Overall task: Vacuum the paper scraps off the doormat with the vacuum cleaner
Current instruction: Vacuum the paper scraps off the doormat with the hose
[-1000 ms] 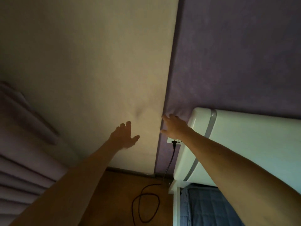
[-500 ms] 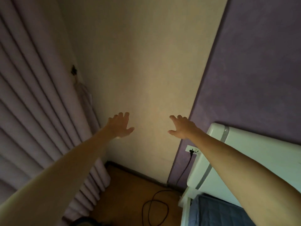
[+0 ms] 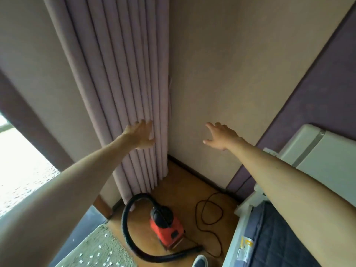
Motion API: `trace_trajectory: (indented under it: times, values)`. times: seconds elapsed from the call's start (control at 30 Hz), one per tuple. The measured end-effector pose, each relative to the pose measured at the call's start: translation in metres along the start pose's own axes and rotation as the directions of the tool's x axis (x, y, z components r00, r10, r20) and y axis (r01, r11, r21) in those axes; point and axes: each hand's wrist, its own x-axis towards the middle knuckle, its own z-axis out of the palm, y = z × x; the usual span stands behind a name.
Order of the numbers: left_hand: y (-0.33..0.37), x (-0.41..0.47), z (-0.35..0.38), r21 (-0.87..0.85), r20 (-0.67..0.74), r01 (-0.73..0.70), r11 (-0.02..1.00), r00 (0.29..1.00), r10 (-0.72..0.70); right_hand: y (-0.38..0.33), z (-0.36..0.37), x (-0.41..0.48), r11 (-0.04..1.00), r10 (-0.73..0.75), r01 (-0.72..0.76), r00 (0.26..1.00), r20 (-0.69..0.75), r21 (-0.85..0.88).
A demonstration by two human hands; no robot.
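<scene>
1. since the earlier frame, the view has swung left and down: the curtain [image 3: 123, 89] now fills the upper middle, and the vacuum cleaner [image 3: 166, 231], unseen before, lies on the wooden floor at near centre; both arms have stayed stretched forward.
2. far left: a bright window [image 3: 21, 166]. at the near left, the doormat [image 3: 90, 247] carries small white paper scraps [image 3: 100, 246], none of them yet cleared.
3. left hand [image 3: 139, 136]: open, fingers spread, holding nothing, in front of the curtain folds; whether it touches them cannot be told.
4. centre: the red vacuum cleaner sits just right of the doormat, its black hose [image 3: 127, 224] looping from the body round toward a shoe [image 3: 200, 262] at the near edge. risk: a step forward could catch the hose and drag or tip the body.
5. right of the vacuum cleaner: a thin black cord [image 3: 209, 212] coils loosely on the floor. risk: pulling the machine toward the mat may snag or tighten this coil.
6. right hand [image 3: 221, 136]: open and empty, raised before the beige wall.
7. far right: a white headboard [image 3: 317, 151] and a dark mattress [image 3: 273, 237]. both hands are well apart from the vacuum cleaner, so the reach down has yet to begin.
</scene>
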Motion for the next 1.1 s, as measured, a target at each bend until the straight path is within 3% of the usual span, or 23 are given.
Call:
trace_trajectory:
  times: [0.23, 0.5, 0.9, 1.1]
  values:
    - [-0.036, -0.055, 0.047, -0.017, 0.069, 0.027, 1.000, 0.997, -0.026, -0.056, 0.051, -0.023, 0.999, -0.043, 0.043, 0.994, 0.099, 0.003]
    - [-0.022, -0.068, 0.138, -0.056, 0.181, 0.011, 0.998, 0.983, -0.001, -0.049, 0.143, -0.037, 0.999, -0.021, 0.013, 0.970, 0.242, 0.036]
    - [0.037, -0.073, 0.286, -0.084, 0.453, 0.027, 0.996, 0.891, 0.014, -0.027, 0.307, -0.050, 0.984, -0.033, -0.063, 0.857, 0.513, 0.169]
    - [0.056, -0.068, 0.362, -0.098, 0.523, -0.002, 0.995, 0.851, 0.053, -0.018, 0.384, -0.052, 0.960, -0.046, -0.136, 0.790, 0.611, 0.247]
